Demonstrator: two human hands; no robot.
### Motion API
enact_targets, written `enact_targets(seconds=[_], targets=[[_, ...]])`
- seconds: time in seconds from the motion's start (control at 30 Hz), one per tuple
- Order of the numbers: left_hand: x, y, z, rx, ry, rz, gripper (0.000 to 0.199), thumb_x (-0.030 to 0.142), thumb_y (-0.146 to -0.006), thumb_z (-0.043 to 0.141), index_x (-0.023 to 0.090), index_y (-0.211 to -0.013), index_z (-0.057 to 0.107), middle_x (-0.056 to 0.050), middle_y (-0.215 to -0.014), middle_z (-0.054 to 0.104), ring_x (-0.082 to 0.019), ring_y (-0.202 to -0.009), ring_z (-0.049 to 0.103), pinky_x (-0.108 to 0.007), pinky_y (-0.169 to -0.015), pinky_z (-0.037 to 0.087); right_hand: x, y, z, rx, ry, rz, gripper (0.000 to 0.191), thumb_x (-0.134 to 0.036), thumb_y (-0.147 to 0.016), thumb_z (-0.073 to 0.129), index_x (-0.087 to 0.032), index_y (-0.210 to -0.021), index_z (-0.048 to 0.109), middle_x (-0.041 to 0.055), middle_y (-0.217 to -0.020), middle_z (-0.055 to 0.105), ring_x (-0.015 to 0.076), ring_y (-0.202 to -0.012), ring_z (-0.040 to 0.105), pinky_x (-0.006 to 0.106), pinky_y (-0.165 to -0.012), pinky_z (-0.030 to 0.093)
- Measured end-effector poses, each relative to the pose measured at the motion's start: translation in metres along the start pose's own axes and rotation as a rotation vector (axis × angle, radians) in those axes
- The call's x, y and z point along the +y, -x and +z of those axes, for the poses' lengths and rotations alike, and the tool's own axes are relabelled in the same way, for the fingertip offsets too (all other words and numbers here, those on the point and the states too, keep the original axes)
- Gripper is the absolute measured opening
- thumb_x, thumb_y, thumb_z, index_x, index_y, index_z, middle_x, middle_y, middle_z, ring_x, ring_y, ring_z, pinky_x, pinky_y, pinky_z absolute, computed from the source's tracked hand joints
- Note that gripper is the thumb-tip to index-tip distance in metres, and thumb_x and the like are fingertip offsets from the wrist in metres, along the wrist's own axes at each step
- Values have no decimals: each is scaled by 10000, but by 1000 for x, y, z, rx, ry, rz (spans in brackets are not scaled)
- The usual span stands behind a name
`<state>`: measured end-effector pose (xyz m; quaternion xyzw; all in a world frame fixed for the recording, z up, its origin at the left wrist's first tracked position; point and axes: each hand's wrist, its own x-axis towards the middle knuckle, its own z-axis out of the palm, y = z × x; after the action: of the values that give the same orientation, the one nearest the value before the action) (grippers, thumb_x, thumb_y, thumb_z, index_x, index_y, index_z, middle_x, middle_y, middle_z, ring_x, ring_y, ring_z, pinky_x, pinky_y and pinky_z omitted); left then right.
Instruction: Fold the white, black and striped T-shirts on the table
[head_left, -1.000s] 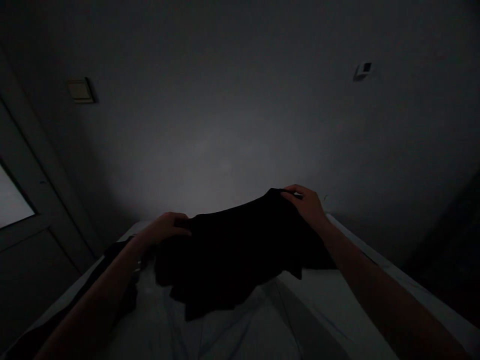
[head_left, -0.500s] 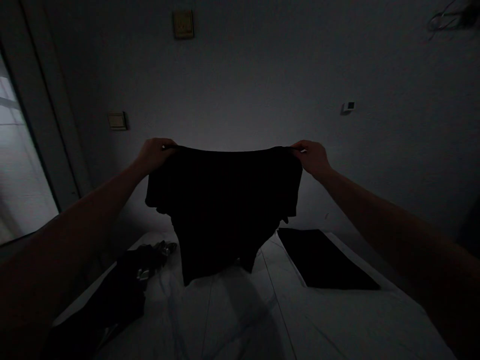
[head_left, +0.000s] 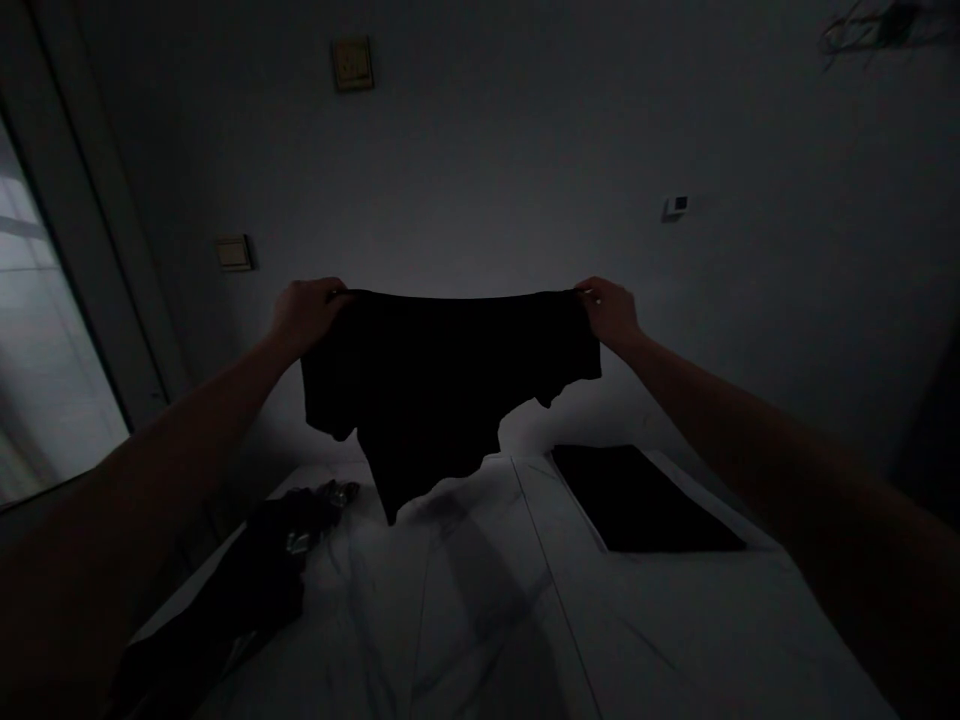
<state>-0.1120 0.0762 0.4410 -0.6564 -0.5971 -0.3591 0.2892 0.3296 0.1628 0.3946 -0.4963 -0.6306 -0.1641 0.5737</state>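
Pinching black garment (head_left: 442, 380) by upper edge in closed left hand (head_left: 306, 312) and closed right hand (head_left: 611, 313); stretched wide, hanging over pale bench (head_left: 637, 620)

I had two sets of fingers, left fingers (head_left: 328, 284) and right fingers (head_left: 596, 285), and one garment (head_left: 450, 370). I counted one bench (head_left: 637, 640), one flat dark piece (head_left: 637, 500), one heap (head_left: 255, 570) whose pieces I couldn't count, two wall plates (head_left: 352, 64) (head_left: 235, 253) and one white box (head_left: 678, 205).
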Motion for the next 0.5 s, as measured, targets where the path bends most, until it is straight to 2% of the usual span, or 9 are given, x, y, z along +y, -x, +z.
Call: enact_targets(seconds=[0.1,0.17,0.27,0.33,0.43,0.5], targets=[[-3,11,4,-129,88,55,332,407,-897,500,177,-995,719,-54,-972,719,-218,-915,621,-300,-838,424,10,19,-2,-38,-22,25,222,-196,-838,471,-216,-940,667,65,-825,676,236,-789,596,359,-749,445],[-1,25,8,-223,147,43,341,437,-871,509,182,-957,719,-35,-904,710,-196,-846,612,-277,-788,424,16,36,-4,-78,-65,35,201,-215,-839,467,-219,-917,653,60,-817,671,229,-770,591,353,-733,444],[10,64,14,-361,245,10,354,495,-833,510,205,-882,708,-9,-794,688,-181,-756,599,-261,-714,427,23,71,-10,-190,-181,64,176,-286,-839,480,-220,-903,630,46,-783,661,213,-720,577,335,-676,442],[18,98,14,-505,336,31,388,553,-812,505,217,-834,697,5,-739,673,-179,-722,594,-253,-677,436,26,100,-20,-292,-265,89,197,-358,-836,497,-224,-905,624,30,-743,651,199,-668,563,317,-622,435],[25,144,-2,-837,464,63,446,634,-783,513,228,-783,697,1,-708,670,-191,-701,609,-257,-636,462,26,137,-50,-493,-343,148,251,-452,-801,552,-227,-861,646,10,-681,632,182,-597,548,299,-552,425],[26,157,-28,-1019,503,52,456,666,-747,549,239,-766,708,-8,-728,687,-217,-723,637,-281,-635,493,20,146,-78,-630,-389,206,283,-494,-771,600,-227,-832,671,9,-670,630,179,-573,555,297,-524,431]])
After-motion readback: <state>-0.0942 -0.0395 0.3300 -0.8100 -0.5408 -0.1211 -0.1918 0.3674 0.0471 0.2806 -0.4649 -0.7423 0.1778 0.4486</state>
